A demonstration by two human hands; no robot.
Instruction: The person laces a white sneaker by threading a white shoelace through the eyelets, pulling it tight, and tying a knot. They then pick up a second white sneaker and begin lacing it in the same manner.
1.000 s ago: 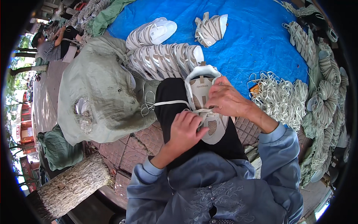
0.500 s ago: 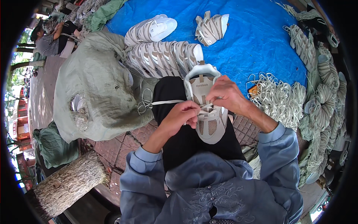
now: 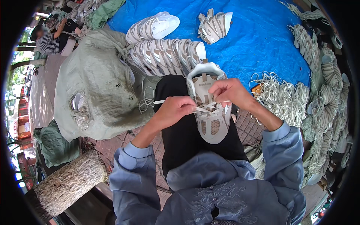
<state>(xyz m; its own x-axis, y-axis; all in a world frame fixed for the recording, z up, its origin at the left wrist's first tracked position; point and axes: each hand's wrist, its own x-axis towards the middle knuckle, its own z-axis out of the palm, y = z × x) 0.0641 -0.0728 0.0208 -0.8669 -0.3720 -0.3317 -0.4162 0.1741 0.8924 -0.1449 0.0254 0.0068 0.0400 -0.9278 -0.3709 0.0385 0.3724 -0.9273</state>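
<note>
A beige and white sneaker [image 3: 213, 131] rests on my black-trousered thighs, its toe toward me. My left hand [image 3: 176, 111] is closed in a pinch on a flat whitish shoelace [image 3: 203, 110] at the shoe's left side, and a length of lace also sticks out to the left behind that hand. On the shoe's right side my right hand [image 3: 231, 92] is closed, pinching lace near the eyelets. Lace crosses the lower part of the tongue between the two hands. The fingertips of my right hand partly hide the upper eyelets.
Beyond my knees, rows of nested sneakers [image 3: 165, 56] lie on a blue tarp [image 3: 255, 45]. A pile of loose laces [image 3: 281, 99] sits at the right, a bulging grey-green sack [image 3: 101, 86] at the left. A tree trunk [image 3: 71, 183] stands lower left. Another person [image 3: 52, 41] sits far left.
My left hand has moved left, away from the shoe's middle, drawing lace out with it. My right hand has shifted slightly right, still at the eyelets.
</note>
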